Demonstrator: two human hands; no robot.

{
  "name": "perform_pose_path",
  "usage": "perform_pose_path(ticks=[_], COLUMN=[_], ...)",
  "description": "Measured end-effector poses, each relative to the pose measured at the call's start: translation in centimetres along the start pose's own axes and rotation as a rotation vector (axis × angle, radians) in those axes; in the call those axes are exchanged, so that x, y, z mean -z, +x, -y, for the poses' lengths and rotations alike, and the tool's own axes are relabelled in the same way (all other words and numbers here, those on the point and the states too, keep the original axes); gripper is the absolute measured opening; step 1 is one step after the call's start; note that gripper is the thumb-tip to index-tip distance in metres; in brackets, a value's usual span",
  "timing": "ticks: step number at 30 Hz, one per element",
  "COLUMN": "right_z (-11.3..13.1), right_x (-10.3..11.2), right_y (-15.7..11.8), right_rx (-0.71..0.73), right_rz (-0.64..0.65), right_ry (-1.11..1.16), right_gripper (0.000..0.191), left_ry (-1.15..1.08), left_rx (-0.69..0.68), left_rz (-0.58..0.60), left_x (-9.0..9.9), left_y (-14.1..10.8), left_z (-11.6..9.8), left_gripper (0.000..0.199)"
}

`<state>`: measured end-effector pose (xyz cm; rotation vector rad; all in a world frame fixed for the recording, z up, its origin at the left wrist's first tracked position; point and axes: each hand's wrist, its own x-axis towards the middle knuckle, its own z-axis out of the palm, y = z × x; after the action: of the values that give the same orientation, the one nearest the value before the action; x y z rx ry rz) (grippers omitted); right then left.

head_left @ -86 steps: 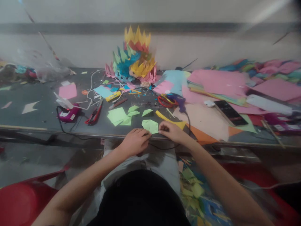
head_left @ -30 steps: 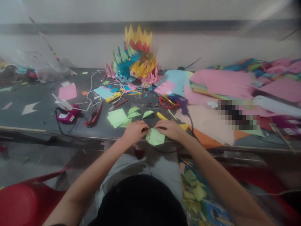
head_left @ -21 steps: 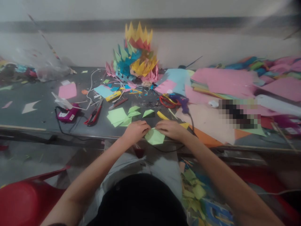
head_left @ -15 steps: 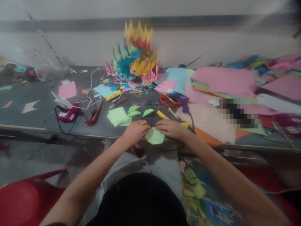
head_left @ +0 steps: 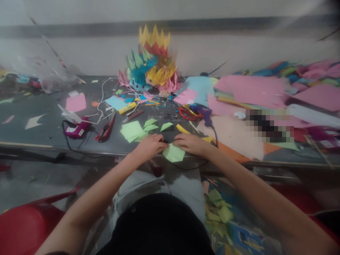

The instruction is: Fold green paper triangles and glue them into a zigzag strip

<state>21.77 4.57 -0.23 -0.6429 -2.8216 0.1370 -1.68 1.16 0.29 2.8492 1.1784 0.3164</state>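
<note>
A light green sheet of paper (head_left: 174, 153), partly folded, lies at the table's front edge between my hands. My left hand (head_left: 151, 145) has its fingers closed on the paper's upper left corner. My right hand (head_left: 192, 144) presses its fingers together on the upper right part of the same sheet. Just beyond my left hand lie a stack of green paper squares (head_left: 132, 131) and some folded green pieces (head_left: 150, 124). One more folded green piece (head_left: 166, 126) lies farther right, near a yellow paper strip (head_left: 182, 128).
Pliers (head_left: 105, 127) and a magenta device (head_left: 77, 127) with cords lie left. A yellow cutter (head_left: 127, 108) sits among scraps. Behind stands a colourful folded-paper model (head_left: 152, 67). A purple glue gun (head_left: 203, 110) and large pink sheets (head_left: 252, 88) lie right. A red stool (head_left: 29, 226) stands lower left.
My left hand has shifted slightly left, and its fingers look a little more curled at the corner. My right hand stays on the green paper. The whole view has moved slightly.
</note>
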Motion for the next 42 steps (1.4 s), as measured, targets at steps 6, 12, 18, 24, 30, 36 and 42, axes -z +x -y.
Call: perform_pose_path(ticks=[6,12,18,24,30,36,42], right_z=[0.2,-0.6,0.2,1.6,1.9,1.9,2.8], right_x=[0.4,0.8,1.4,1.4,1.5,0.7,-0.3], right_y=[0.3,-0.9,-0.3,1.2,1.8,1.6,0.9], right_rx=[-0.018,-0.144,-0.34,-0.533,-0.502,-0.319,-0.16], right_rz=[0.029,-0.042,0.009,0.039,0.073,0.019,-0.048], right_ry=[0.047,0.129,0.254,0.311,0.307,0.211,-0.093], right_gripper=[0.032,0.028,0.028,0.021,0.015,0.022,0.024], left_ry=[-0.012,-0.042,-0.084,-0.201,-0.317,-0.185,-0.012], left_rx=[0.026,0.04,0.048,0.141,0.188,0.193,0.138], left_rz=[0.059,0.094,0.084,-0.029,-0.066,-0.064,-0.015], left_x=[0.4,0.5,0.2,-0.6,-0.4,-0.7,-0.2], left_y=[-0.3,-0.2,-0.7,-0.9,0.6,1.7,1.3], left_z=[0.1,0.2,0.1,0.0,-0.2,-1.0,-2.0], left_gripper=[0.028,0.031,0.036,0.048,0.018,0.011,0.021])
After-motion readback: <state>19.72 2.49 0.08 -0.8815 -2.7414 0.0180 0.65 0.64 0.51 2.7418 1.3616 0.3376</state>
